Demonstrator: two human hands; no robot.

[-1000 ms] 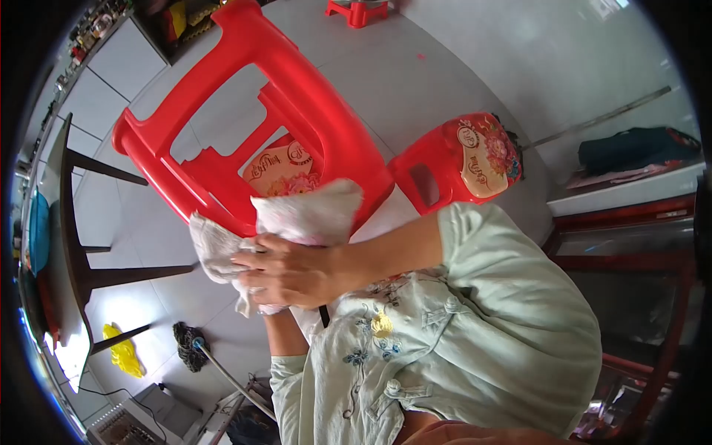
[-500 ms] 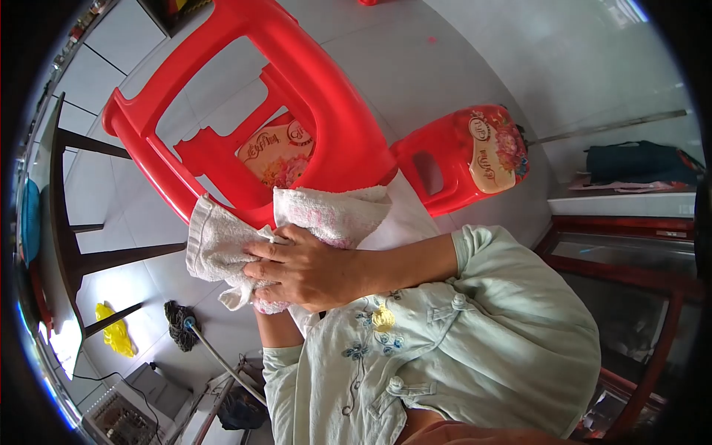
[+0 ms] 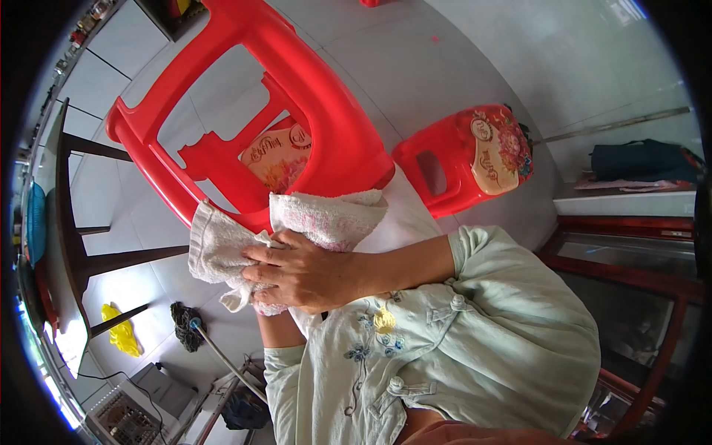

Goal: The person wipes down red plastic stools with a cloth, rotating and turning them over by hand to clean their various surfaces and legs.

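Note:
A white cloth with faint pink markings point(image 3: 326, 219) lies bunched against the lower edge of a large red plastic stool point(image 3: 341, 111). My right hand point(image 3: 304, 273) presses on the cloth, its fingers curled into the folds. My left forearm point(image 3: 280, 330) rises from below toward the same cloth, which hides the left hand. Through the stool's openings a cream floral panel point(image 3: 278, 159) shows. A smaller red stool point(image 3: 445, 163) with a floral panel is to the right of the large one.
A dark-legged table point(image 3: 70, 222) stands at the left. Below it are a yellow bag point(image 3: 124, 334) and a mop point(image 3: 189, 326). A red-framed cabinet point(image 3: 630, 274) is at the right, beneath a ledge with dark cloth point(image 3: 638, 162). Part of another red object shows at the top.
Over the last second my view has shifted, and the large stool sits slightly higher in it. The cloth now looks more spread along the stool's edge. My right hand keeps its hold.

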